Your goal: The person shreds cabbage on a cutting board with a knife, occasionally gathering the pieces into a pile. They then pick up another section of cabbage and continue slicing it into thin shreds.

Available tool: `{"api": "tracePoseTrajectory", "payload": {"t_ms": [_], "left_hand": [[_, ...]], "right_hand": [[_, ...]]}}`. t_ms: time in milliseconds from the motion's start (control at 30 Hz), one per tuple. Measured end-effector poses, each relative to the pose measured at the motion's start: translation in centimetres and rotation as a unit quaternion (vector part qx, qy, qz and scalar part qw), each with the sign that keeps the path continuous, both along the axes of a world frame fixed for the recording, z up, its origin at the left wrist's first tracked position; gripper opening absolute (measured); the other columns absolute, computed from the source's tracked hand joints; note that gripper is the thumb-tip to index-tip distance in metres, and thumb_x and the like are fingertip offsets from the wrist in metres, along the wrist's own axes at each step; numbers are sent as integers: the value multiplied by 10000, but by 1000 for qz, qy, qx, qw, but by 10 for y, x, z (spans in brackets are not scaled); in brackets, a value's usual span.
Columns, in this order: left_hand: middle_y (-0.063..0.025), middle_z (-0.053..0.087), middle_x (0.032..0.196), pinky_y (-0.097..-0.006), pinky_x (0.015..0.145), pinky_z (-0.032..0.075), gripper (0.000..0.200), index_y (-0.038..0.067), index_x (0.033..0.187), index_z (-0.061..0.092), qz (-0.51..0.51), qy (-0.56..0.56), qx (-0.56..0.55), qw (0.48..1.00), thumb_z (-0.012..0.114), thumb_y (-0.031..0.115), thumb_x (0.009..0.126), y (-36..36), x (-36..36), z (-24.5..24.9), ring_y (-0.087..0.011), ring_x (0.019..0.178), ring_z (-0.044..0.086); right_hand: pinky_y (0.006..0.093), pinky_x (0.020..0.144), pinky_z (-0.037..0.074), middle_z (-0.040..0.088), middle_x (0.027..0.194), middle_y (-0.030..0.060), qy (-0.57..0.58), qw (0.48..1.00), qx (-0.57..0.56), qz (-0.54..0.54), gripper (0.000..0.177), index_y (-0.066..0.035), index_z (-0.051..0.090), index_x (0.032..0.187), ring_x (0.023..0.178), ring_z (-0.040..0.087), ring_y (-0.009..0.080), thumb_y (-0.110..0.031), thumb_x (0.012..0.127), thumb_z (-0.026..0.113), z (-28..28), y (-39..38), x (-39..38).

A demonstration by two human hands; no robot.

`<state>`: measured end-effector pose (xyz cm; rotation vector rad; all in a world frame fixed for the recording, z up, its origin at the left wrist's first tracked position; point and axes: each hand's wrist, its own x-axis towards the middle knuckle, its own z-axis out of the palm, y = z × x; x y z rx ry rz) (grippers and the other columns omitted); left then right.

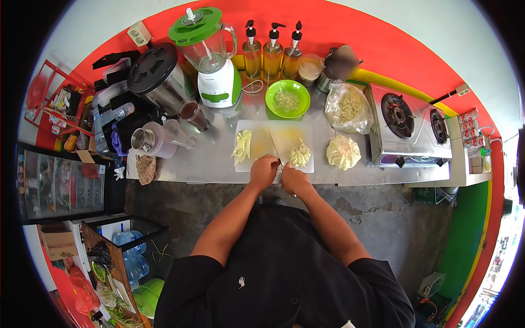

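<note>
My right hand (294, 177) is closed round the handle of a knife (273, 141), whose thin blade points away from me over the white cutting board (261, 127). Close beside the blade is my left hand (264, 170), its fingers curled together at the board's front edge; whatever they pinch is hidden. Pale cabbage strips (242, 146) lie on the board's left side. A heap of finely shredded cabbage (300, 153) sits to the right of the blade. Off the board to the right rests a pale cabbage head (343, 152).
Behind the board stands a green bowl (301, 112) holding shreds. A plastic bag (361, 121) of pale shreds lies near the gas stove (407, 131). A blender (217, 85), pump bottles (272, 57) and a steel jug (156, 79) line the back. A stone-like lump (146, 169) sits front left.
</note>
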<state>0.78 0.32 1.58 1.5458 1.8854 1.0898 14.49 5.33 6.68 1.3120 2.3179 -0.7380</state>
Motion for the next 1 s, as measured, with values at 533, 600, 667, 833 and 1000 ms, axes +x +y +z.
{"api": "tracePoseTrajectory", "payload": {"t_ms": [533,600,667,833,1000], "left_hand": [[-115,670,914,-452,763,525,121,74,881,734,-38,61,-33,997,619,107,858,-4,-3,8,-346,904,654],[-115,673,918,-453,765,529,124,70,885,735,-32,71,-47,996,620,102,851,-3,-3,7,-347,908,656],[-114,674,919,-455,766,528,124,72,889,737,-41,65,-40,996,621,97,849,-2,-4,7,-347,908,653],[-110,674,914,-461,771,520,120,75,896,742,-47,101,26,993,631,92,854,-4,-4,6,-343,908,643],[-108,667,901,-457,785,515,128,77,897,748,-14,106,-44,993,624,107,885,-3,0,11,-340,912,641]], "right_hand": [[491,859,562,713,1026,285,-17,1000,9,19,308,53,476,1171,992,713,415,-108,920,554,4,-15,3],[495,866,557,714,1027,280,-28,1000,9,8,314,56,478,1170,993,711,417,-108,915,558,2,-15,0],[500,885,548,715,1056,267,-1,1000,-7,-20,342,62,478,1187,1014,710,406,-112,909,573,-6,-9,-5],[495,881,548,718,1062,254,-19,1000,-15,0,349,53,470,1198,1007,716,394,-98,903,579,10,-7,0],[479,871,551,719,1057,255,-33,999,8,-20,328,42,492,1184,1013,716,385,-98,901,580,0,-20,-3]]}}
